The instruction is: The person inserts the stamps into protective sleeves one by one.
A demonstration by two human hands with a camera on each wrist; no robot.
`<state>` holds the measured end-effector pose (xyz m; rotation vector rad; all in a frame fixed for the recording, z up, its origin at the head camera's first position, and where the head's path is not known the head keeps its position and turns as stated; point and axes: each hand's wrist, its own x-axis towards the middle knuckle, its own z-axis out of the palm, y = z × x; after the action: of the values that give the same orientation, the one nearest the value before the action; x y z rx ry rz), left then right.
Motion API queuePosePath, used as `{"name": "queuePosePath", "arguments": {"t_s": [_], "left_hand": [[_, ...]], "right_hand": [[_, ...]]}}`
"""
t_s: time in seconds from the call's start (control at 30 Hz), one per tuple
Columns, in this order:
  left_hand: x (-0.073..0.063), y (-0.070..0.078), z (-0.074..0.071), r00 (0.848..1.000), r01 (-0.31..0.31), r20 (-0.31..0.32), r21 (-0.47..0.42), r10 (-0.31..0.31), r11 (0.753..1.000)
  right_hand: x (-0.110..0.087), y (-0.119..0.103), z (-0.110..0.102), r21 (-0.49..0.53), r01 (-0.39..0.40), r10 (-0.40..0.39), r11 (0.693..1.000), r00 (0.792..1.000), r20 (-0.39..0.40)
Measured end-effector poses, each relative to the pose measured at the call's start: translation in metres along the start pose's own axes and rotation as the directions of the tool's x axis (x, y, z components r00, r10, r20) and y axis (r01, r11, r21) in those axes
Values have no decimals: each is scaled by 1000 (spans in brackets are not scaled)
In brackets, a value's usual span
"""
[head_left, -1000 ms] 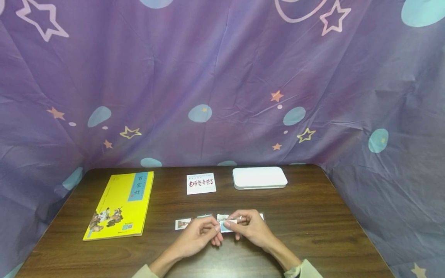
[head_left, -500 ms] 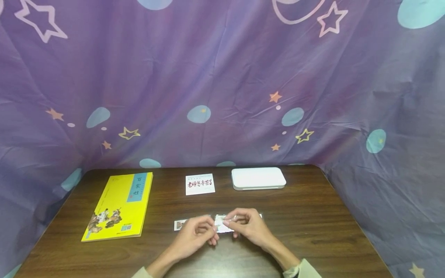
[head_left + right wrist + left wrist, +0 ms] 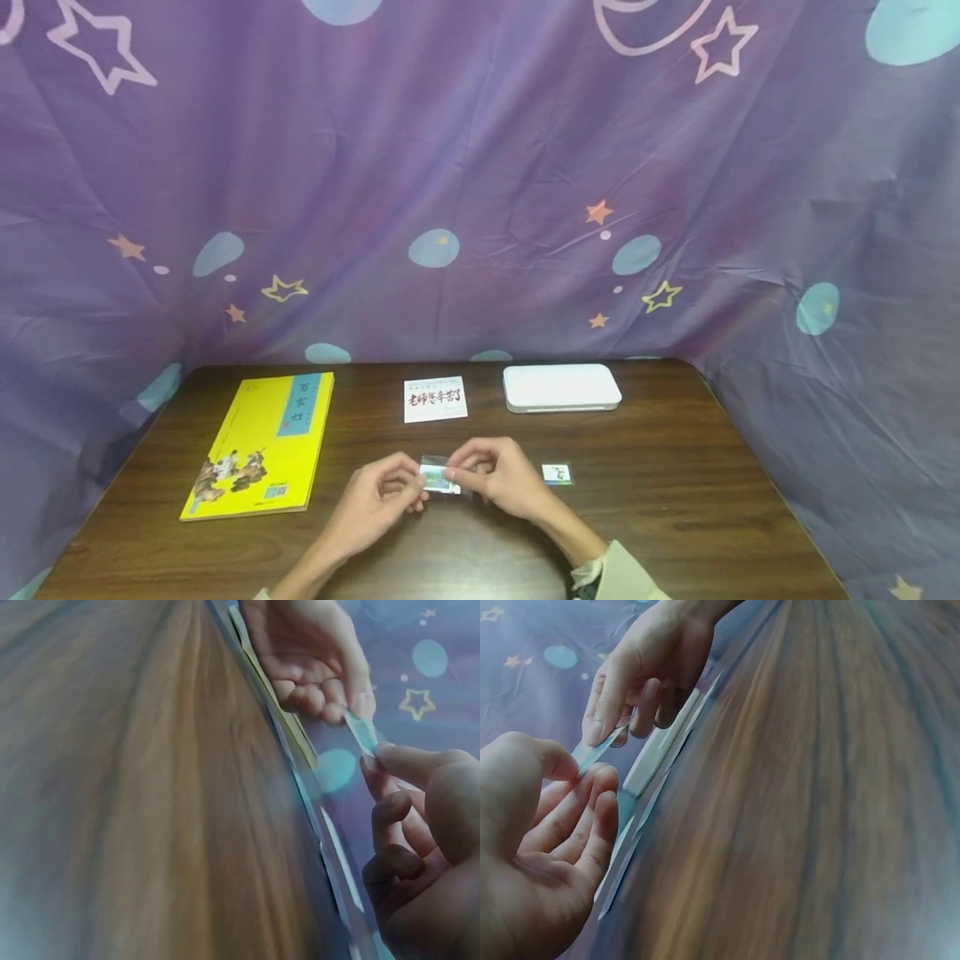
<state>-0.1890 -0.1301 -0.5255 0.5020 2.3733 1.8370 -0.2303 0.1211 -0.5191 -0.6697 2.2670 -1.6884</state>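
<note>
In the head view, a small stamp-like picture card (image 3: pixel 435 479) with blue and green on it is held between both hands above the table. My left hand (image 3: pixel 381 498) pinches its left edge between thumb and fingertips. At its right edge, the thumb and forefinger of my right hand (image 3: pixel 502 482) pinch it. Both wrist views show the card (image 3: pixel 592 754) spanning the two hands, tilted. A clear plastic sleeve edge (image 3: pixel 432 459) shows just behind the card; whether the card is inside it, I cannot tell. To the right lies another small card (image 3: pixel 557 474) in a clear sleeve.
A yellow book (image 3: pixel 258 446) lies on the left of the wooden table (image 3: pixel 675 533). Toward the back are a white card with red writing (image 3: pixel 436 400) and a flat white case (image 3: pixel 562 387). A purple patterned cloth (image 3: pixel 480 167) hangs behind.
Both hands have moved left with the small card. The sleeved card on the right is now uncovered, while the small cards seen earlier at the left are out of sight.
</note>
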Motion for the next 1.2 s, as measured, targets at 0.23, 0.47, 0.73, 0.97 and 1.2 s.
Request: {"name": "queuePosePath", "arguments": {"t_s": [0.23,0.47,0.73,0.97,1.2], "left_hand": [[-9,1,-28,990,43,-134,75,-32,996],[-22,6,-65,984,89,-173,228,-50,969],[-24,3,-95,991,63,-132,451,-3,890],[-19,-5,-98,993,45,-114,622,33,782],[-14,-12,-93,983,3,-125,738,132,674]], "right_hand": [[27,-8,29,-109,75,-74,991,997,10],[57,-22,71,-234,120,-128,965,991,-22],[79,-34,103,-345,49,-34,937,998,48],[85,-37,108,-562,30,-19,827,999,26],[89,-35,113,-697,24,-49,717,999,-15]]}}
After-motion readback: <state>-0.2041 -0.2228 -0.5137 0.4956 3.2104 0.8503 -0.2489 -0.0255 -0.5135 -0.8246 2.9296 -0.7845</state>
